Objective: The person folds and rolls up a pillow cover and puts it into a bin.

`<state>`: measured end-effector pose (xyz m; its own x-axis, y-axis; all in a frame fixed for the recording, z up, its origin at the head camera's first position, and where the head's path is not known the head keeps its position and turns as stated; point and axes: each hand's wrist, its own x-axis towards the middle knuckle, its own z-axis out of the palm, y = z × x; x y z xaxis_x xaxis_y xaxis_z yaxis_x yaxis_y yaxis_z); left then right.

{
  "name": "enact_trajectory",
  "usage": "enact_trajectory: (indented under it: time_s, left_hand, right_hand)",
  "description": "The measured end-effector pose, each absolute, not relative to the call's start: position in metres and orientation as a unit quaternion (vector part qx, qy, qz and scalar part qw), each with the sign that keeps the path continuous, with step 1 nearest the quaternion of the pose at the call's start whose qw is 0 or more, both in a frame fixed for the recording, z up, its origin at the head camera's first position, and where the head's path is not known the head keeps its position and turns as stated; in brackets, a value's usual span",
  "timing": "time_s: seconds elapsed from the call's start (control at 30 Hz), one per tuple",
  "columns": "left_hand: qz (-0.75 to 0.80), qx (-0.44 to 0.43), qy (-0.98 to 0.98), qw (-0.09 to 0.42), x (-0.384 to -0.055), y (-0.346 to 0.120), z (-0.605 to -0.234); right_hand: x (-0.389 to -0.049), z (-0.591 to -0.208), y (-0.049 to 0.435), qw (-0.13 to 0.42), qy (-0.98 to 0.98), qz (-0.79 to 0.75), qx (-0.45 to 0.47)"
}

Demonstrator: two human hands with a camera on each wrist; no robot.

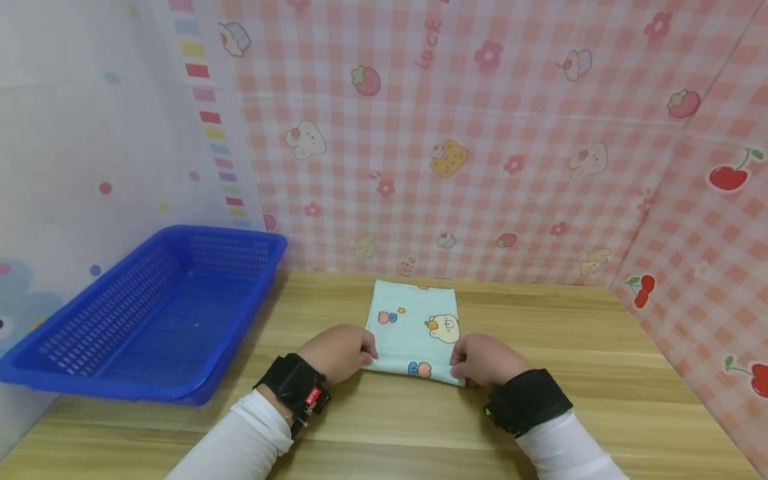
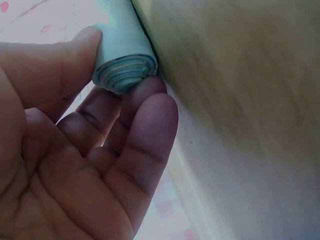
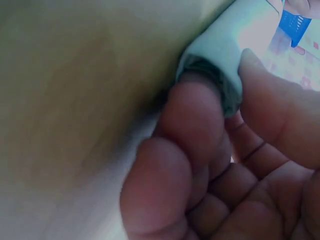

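Observation:
A pale mint cloth (image 1: 408, 333) with printed bears and tulips lies flat on the table, its near edge rolled into a thick bundle. At the near left corner, my left hand (image 1: 339, 352) pinches the roll. The left wrist view shows the layered, spiral end of the rolled cloth (image 2: 122, 70) between thumb and fingers. My right hand (image 1: 489, 360) grips the opposite end of the roll. In the right wrist view, the thumb presses the outside of the rolled cloth (image 3: 225, 50) while a fingertip sits against its open end.
A blue plastic basket (image 1: 240, 313) with perforated sides stands at the left of the wood-grain table (image 1: 384, 433). Behind the table hangs a pink checked backdrop (image 1: 408, 220), and a similar cherry-printed panel (image 1: 708, 267) borders the right side.

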<state>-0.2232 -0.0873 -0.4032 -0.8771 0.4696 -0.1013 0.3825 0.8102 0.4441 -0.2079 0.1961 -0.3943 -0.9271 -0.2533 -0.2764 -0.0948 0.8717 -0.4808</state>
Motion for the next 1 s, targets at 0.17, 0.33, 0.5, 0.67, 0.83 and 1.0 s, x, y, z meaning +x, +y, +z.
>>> enact_trajectory:
  time_s: [0.17,0.33,0.5,0.67,0.83,1.0]
  left_hand:
    - [0.198,0.23,0.948,0.094,-0.225,-0.083,-0.399]
    - [0.187,0.232,0.952,0.069,-0.224,-0.081,-0.4]
    - [0.171,0.228,0.958,0.044,-0.221,-0.079,-0.402]
    - [0.16,0.226,0.96,0.052,-0.217,-0.078,-0.402]
    - [0.158,0.224,0.96,0.053,-0.216,-0.077,-0.403]
    - [0.146,0.234,0.961,0.031,-0.217,-0.078,-0.404]
  right_hand:
    - [-0.21,-0.39,0.194,0.149,0.956,-0.239,-0.078]
    - [-0.208,-0.394,0.188,0.112,0.959,-0.236,-0.114]
    - [-0.201,-0.395,0.183,0.071,0.972,-0.173,-0.144]
    - [-0.196,-0.399,0.184,0.047,0.972,-0.146,-0.177]
    - [-0.197,-0.402,0.186,0.077,0.969,-0.167,-0.165]
    - [-0.197,-0.4,0.184,0.094,0.969,-0.167,-0.156]
